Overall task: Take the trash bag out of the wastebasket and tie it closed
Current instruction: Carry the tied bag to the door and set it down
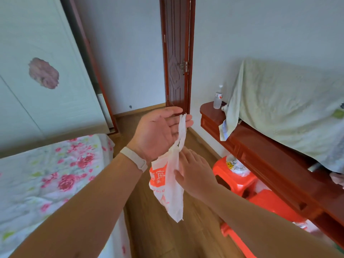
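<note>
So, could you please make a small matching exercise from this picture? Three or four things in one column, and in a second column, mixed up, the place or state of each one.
Things:
1. trash bag
2. clear bottle
3. wristband
4. red stool

Places or states:
a. standing on the floor beside the wooden cabinet
b. worn on the left arm
c. hanging in the air, handles across the left hand
d. upright on the cabinet's end, near the door

Pairs: 1-c, 2-d, 3-b, 4-a

Wooden floor (149,229) bears red stools (234,175); flowered sheet (46,183) covers the bed
</note>
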A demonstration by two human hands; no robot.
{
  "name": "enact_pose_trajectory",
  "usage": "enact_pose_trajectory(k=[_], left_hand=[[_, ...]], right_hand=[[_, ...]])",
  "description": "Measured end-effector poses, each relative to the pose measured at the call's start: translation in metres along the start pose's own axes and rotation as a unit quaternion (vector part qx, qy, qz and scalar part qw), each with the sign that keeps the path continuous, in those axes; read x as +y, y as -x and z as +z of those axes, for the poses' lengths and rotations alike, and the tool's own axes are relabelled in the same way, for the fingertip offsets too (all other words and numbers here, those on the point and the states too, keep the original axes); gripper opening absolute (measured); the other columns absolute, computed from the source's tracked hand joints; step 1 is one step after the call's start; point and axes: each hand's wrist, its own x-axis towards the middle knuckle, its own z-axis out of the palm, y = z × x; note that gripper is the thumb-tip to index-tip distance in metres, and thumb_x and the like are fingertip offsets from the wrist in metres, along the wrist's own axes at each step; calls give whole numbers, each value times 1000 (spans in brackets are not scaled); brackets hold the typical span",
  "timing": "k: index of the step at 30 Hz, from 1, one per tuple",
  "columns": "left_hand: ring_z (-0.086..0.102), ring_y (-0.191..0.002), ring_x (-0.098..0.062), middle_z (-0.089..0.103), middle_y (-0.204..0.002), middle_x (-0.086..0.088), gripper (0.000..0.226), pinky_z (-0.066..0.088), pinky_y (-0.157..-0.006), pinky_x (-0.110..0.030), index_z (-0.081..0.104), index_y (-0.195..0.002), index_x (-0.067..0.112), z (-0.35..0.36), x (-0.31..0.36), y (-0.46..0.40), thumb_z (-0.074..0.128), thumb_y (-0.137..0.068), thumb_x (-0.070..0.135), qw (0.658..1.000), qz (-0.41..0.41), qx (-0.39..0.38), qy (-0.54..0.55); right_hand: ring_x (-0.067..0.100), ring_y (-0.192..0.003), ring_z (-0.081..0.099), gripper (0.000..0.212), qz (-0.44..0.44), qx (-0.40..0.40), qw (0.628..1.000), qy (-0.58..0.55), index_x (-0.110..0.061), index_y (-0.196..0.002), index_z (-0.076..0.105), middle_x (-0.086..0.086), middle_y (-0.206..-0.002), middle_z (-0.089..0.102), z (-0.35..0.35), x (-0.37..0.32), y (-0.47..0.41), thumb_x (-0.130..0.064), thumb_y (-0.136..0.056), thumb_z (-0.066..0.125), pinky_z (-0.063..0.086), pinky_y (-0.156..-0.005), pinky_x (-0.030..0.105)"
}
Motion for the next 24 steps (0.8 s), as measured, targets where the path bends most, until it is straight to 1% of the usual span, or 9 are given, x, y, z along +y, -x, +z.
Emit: enact_pose_trajectory(k=[2, 3, 5, 8, 12, 15, 17, 20, 24], left_hand=[[63, -116, -36, 66, -123, -22, 27, 52, -94, -45, 65, -103, 8, -16, 3, -16, 58, -83, 25, 1000, 7, 7, 6], [63, -116, -35, 67, -122, -21, 27, 54, -91, -43, 65, -102, 9, -24, 5, -24, 58, -83, 25, 1000, 9, 12, 6], [63, -116, -35, 68, -119, -21, 25, 54, -90, -42, 65, -100, 8, -41, 7, -44, 59, -82, 25, 1000, 9, 24, 3], [64, -113, -36, 69, -113, -20, 28, 51, -94, -45, 63, -102, 7, -65, 13, -80, 61, -80, 24, 999, 10, 38, -10], [63, -112, -37, 66, -114, -23, 31, 47, -98, -48, 63, -103, 5, -90, 29, -137, 65, -77, 24, 999, 16, 49, -8], [63, -111, -37, 67, -113, -22, 32, 46, -99, -49, 63, -103, 5, -107, 44, -176, 66, -78, 23, 998, 15, 53, -14], [63, -111, -37, 68, -111, -21, 33, 41, -103, -50, 62, -104, 5, -117, 54, -200, 67, -77, 23, 998, 23, 48, -16], [62, -112, -37, 69, -109, -21, 27, 39, -106, -50, 64, -101, 5, -129, 69, -229, 62, -81, 21, 998, 36, 43, -23], [60, -110, -38, 67, -110, -22, 23, 30, -111, -55, 66, -95, 4, -156, 89, -270, 58, -82, 21, 998, 29, 34, -41]], right_hand=[[24, -134, 40, 56, -5, -10, 1000, -10, -23, -139, 26, 2, -147, 43, 13, 7, -22, -52, -93, 41, 37, -108, 42], [24, -135, 39, 56, -8, -18, 1000, -15, -24, -139, 26, 1, -148, 42, 21, 11, -33, -52, -93, 41, 36, -109, 43], [22, -136, 38, 55, -14, -30, 999, -24, -26, -139, 26, -1, -149, 40, 35, 19, -55, -53, -93, 40, 33, -110, 42], [20, -135, 38, 53, -21, -32, 998, -44, -28, -139, 29, -5, -149, 40, 54, 32, -91, -53, -94, 39, 32, -111, 40], [17, -137, 35, 54, -38, -52, 995, -77, -30, -142, 26, -9, -151, 35, 68, 55, -150, -53, -95, 38, 31, -112, 38], [16, -138, 33, 55, -63, -57, 993, -80, -29, -143, 26, -9, -153, 33, 76, 70, -196, -53, -95, 37, 31, -112, 37], [16, -138, 33, 55, -84, -52, 992, -76, -27, -143, 27, -8, -152, 34, 80, 79, -229, -51, -96, 39, 32, -112, 36], [16, -138, 33, 55, -101, -36, 992, -73, -25, -144, 28, -7, -153, 34, 88, 90, -274, -49, -96, 40, 31, -112, 35], [16, -138, 33, 55, -91, -29, 993, -70, -22, -145, 27, -5, -153, 34, 104, 97, -326, -47, -97, 38, 33, -111, 34]])
